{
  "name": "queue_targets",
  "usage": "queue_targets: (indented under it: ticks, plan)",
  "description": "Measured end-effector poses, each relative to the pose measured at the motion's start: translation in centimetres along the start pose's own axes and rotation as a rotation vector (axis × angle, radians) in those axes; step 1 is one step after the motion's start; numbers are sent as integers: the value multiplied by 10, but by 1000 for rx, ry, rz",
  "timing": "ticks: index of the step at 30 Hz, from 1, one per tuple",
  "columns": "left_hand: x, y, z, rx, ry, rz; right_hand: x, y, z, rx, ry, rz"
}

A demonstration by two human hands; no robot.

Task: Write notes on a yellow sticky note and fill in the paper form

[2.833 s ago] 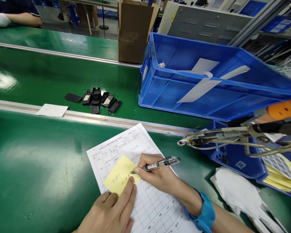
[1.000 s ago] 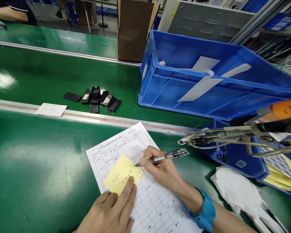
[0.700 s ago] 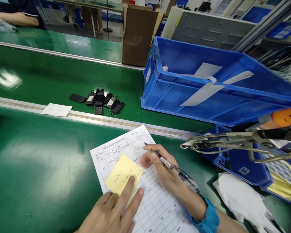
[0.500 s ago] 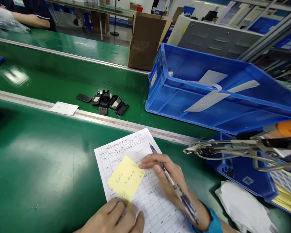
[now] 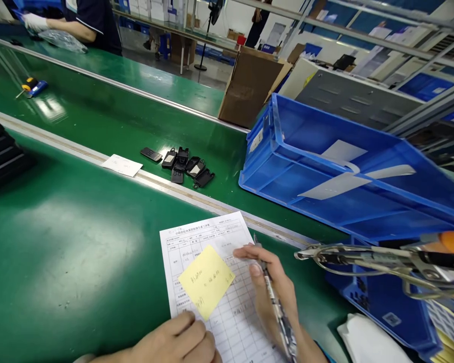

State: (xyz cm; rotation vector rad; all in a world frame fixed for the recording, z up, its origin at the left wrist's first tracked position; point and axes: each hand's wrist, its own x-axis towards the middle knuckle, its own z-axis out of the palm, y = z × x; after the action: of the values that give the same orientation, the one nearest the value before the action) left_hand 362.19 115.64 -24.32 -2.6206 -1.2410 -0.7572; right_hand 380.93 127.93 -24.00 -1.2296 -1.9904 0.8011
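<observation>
A printed form [image 5: 212, 242] lies on the green bench in front of me, with a yellow sticky note [image 5: 207, 280] stuck on its middle. My right hand [image 5: 269, 290] rests on the form's right side and holds a clear pen [image 5: 275, 305], tip pointing away from me, off the paper. My left hand [image 5: 176, 343] sits at the bottom edge with fingers curled, touching the form just below the sticky note.
A large blue crate [image 5: 348, 176] stands at right, a metal tool [image 5: 366, 254] on an orange handle hanging before it. Small black parts [image 5: 183, 164] and a white slip [image 5: 121, 165] lie on the belt. A white glove [image 5: 366, 343] lies at lower right. Another person's gloved hand [image 5: 34, 21] works far left.
My right hand stopped writing on the sticky note and turned the pen so its tip points away. My left fingers slid off the note and curled. The view tilted upward.
</observation>
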Motion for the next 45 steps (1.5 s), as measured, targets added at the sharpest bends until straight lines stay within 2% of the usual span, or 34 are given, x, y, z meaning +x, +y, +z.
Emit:
queue_targets:
  ticks: [3, 6, 10, 14, 17, 22, 26, 30, 34, 38, 45]
  plan:
    - [0, 0, 4, 67, 40, -59, 6, -2, -4, 105, 57, 85]
    - [-1, 1, 10, 96, 86, -115, 12, -1, -6, 247, 58, 232]
    - [-1, -1, 13, 99, 47, -93, 17, 5, -7, 414, 21, 329]
    - [-1, -4, 12, 72, -4, -69, 18, 5, -7, 428, 34, 328]
    - [-2, -1, 12, 54, 21, -53, 17, 2, -9, 482, 33, 307]
    - [-1, 1, 10, 51, 85, -165, 15, 2, -12, 565, -30, 192]
    - [2, -6, 5, 82, -20, -196, 14, 3, -12, 631, -59, 193]
    - [3, -15, 0, 117, -134, -157, 14, 3, -10, 681, -85, 204]
    - [0, -17, 2, 139, -150, -116, 14, 3, -8, 677, -135, 141]
    - [-6, -16, 11, 154, -132, -103, 15, 4, -7, 615, -104, 91]
    - [-1, -24, 7, 209, -85, -5, 23, 6, -2, 597, 0, 247]
